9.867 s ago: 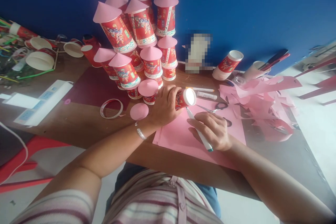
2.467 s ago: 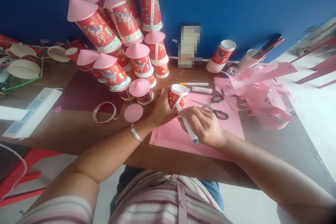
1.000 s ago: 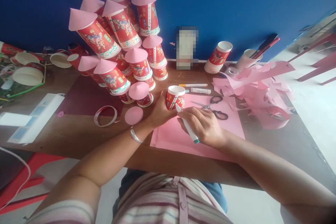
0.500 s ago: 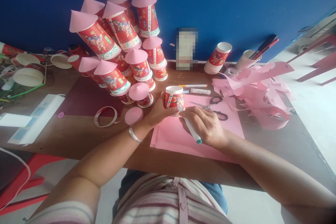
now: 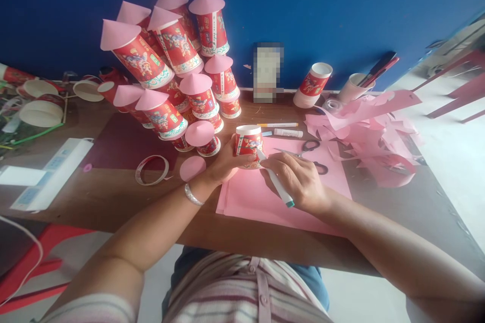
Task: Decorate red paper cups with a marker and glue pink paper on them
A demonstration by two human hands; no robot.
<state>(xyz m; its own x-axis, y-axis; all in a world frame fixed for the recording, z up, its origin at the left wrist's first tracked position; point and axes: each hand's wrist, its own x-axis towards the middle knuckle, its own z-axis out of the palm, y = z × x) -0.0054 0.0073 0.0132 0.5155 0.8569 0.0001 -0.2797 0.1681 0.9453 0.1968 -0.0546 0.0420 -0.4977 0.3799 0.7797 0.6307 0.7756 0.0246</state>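
My left hand (image 5: 223,161) is closed around a short red paper cup (image 5: 248,144) that stands upside down on a pink paper sheet (image 5: 261,199). My right hand (image 5: 297,179) grips a white pen with a teal end (image 5: 276,186); its tip touches the cup's base at the paper. A flat pink paper circle (image 5: 192,167) lies just left of my left wrist. Scissors (image 5: 308,150) rest on the pink sheet beyond my right hand.
A stack of red cups with pink cone tops (image 5: 178,65) leans against the blue wall. Pink paper scraps (image 5: 371,131) pile up at right. A tape ring (image 5: 151,169), white power strip (image 5: 49,174), glue stick (image 5: 288,133), marker (image 5: 278,124) and more cups (image 5: 312,86) lie on the wooden table (image 5: 113,197).
Ten seconds ago the cup lay tilted in my left hand above the paper; now it stands upside down on the sheet. Over the last second the pen moved slightly along the cup's base.
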